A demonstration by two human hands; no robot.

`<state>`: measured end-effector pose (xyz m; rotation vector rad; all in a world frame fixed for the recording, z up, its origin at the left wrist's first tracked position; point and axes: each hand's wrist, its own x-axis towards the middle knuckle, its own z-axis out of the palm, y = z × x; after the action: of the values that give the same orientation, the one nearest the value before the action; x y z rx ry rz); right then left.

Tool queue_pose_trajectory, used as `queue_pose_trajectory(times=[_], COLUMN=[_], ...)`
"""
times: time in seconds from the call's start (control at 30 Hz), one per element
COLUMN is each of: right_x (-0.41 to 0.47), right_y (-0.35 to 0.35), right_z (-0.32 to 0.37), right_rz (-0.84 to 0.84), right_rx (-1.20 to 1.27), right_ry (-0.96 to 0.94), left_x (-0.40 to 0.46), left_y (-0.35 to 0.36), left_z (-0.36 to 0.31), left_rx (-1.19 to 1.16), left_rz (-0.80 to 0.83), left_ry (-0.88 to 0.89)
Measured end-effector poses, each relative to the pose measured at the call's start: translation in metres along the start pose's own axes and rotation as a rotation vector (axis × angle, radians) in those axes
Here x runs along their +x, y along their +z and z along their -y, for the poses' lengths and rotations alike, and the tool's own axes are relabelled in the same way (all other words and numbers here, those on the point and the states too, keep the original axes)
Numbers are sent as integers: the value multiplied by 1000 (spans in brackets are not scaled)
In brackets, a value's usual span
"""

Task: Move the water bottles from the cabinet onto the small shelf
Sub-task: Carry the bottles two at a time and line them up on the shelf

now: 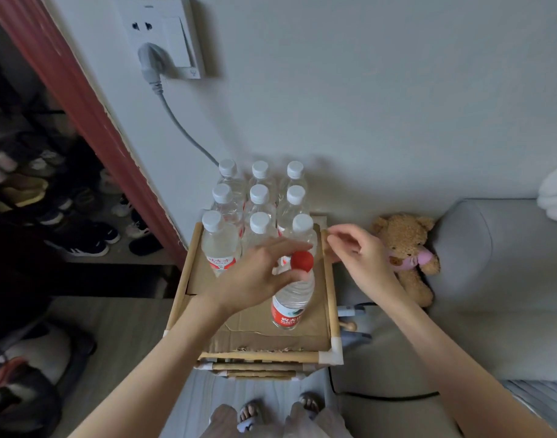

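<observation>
Grey wall (365, 105) fills most of what I see, with a grey sofa (492, 279) off beyond my right hand and a dark rack of shoes (49, 200) far out past my left. Directly under both hands sits the small shelf (329, 279), a bamboo-railed frame with cardboard lining its top tier. Behind my left hand, toward the wall, nine white-capped water bottles (259, 222) stand upright in three tidy rows, so I judge the job well along; the cabinet itself is out of view, and I cannot tell how many bottles wait there. My left hand (258, 276) is grasping the red-capped bottle (293, 298) near its neck, fingers curled round the top, the bottle standing in the open front part of the tier, just in front of the rows. It is clear plastic, full by the look of it, with a red label low on the body. My right hand (359, 257) is released, fingers loosely spread, hovering at the shelf's right rail beside the nearest white cap. A teddy bear (406, 248) slumps just beyond that hand.
</observation>
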<state>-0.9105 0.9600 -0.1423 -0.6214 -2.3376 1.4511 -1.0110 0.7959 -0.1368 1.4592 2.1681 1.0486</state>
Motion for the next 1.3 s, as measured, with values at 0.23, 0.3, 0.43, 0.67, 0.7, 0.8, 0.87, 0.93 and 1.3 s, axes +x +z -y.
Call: queue_pose_trajectory(times=[0.23, 0.3, 0.43, 0.67, 0.7, 0.8, 0.87, 0.93, 1.3], right_x=[36, 37, 38, 42, 42, 40, 37, 34, 6], right_y=[12, 14, 15, 20, 20, 22, 24, 27, 56], right_z=[10, 12, 13, 12, 11, 7, 1, -5, -65], right_rz=[202, 183, 181, 192, 182, 159, 149, 119, 185], right_rx=[-352, -388, -391, -375, -369, -339, -303, -271, -122], right_ry=[-148, -163, -196, -210, -215, -216, -201, -188, 204], left_x=[-10, -22, -41, -54, -56, -60, -60, -59, -61], left_y=[-4, -12, -29, -58, -61, -64, -59, -51, -38], left_z=[-4, 1, 9, 17, 19, 22, 20, 19, 20], left_rx=[29, 19, 68, 142, 147, 115, 105, 130, 158], left_rz=[-67, -119, -143, -118, -109, -104, -149, -224, -447], left_ry=[-61, -127, -213, -257, -278, -341, -347, -350, -400])
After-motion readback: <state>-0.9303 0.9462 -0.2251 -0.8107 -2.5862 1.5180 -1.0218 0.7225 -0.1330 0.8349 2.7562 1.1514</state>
